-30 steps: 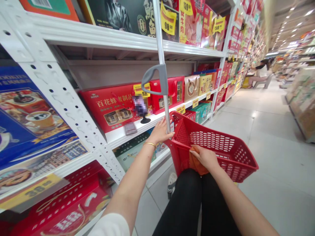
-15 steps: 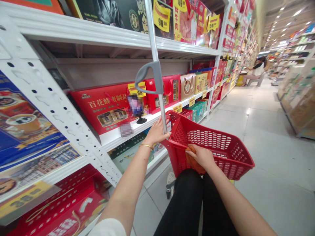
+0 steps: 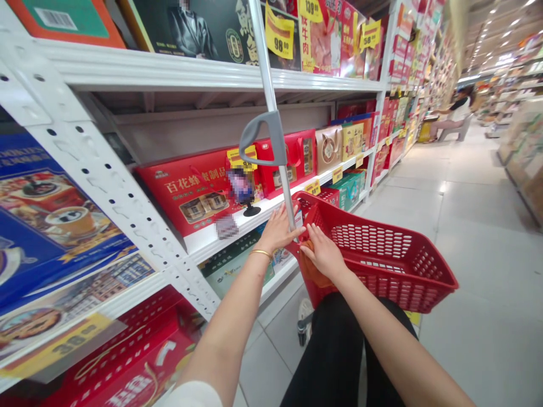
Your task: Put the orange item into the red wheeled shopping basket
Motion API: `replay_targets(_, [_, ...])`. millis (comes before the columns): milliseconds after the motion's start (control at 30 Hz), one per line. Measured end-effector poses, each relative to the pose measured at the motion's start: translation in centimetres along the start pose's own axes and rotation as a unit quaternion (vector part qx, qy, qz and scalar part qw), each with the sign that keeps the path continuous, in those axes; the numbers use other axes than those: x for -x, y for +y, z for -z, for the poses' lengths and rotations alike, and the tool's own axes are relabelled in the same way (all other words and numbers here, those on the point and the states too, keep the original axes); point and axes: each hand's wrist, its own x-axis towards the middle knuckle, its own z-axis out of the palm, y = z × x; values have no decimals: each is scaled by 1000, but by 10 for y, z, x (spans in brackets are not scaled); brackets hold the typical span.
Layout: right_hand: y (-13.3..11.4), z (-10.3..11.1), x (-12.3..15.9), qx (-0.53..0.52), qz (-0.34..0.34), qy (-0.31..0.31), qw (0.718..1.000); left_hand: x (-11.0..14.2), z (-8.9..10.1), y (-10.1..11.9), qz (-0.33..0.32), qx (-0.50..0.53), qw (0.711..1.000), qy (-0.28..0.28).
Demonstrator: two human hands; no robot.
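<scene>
My left hand (image 3: 278,230) wraps the metal pole (image 3: 271,96) of a red plastic trolley basket (image 3: 382,217), below its grey loop handle (image 3: 263,137). A gold bangle (image 3: 261,254) circles my left wrist. My right hand (image 3: 324,252) is next to the pole, with its fingers extended over the basket's near corner. Its palm is just above an orange cloth item (image 3: 311,271) lying in the basket, and its fingers appear to touch the rim. Part of the cloth is hidden behind my right hand and the basket wall.
White perforated metal shelving (image 3: 110,181) holding boxed gift sets runs along the left, with yellow price tags. A blurred display stand (image 3: 241,189) sits on the shelf edge. A tiled aisle floor (image 3: 479,282) stretches right, and a seated person (image 3: 449,118) is far ahead.
My right hand has moved up and left from the orange cloth to near the pole, leaving more of the cloth visible. My left hand stays on the pole.
</scene>
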Motion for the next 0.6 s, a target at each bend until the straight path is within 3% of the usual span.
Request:
replay_targets(167, [-9, 5, -4, -36, -14, -49, 998, 0, -3, -2, 0, 4, 1000, 8])
replay_targets(333, [12, 20, 10, -89, -86, -39, 992, 0, -4, -2, 6, 9, 1000, 14])
replay_targets(400, [19, 37, 6, -123, -128, 28, 984, 1, -4, -1, 11, 10, 1000, 13])
replay_targets(467, [19, 58, -3, -155, -150, 157, 964, 1, -3, -1, 13, 8, 1000, 14])
replay_targets(533, [11, 73, -14, -186, -132, 289, 930, 1, -3, 0, 12, 8, 1000, 18])
replay_targets(600, [0, 76, -21, -227, -97, 347, 905, 1, -3, 1, 11, 8, 1000, 21])
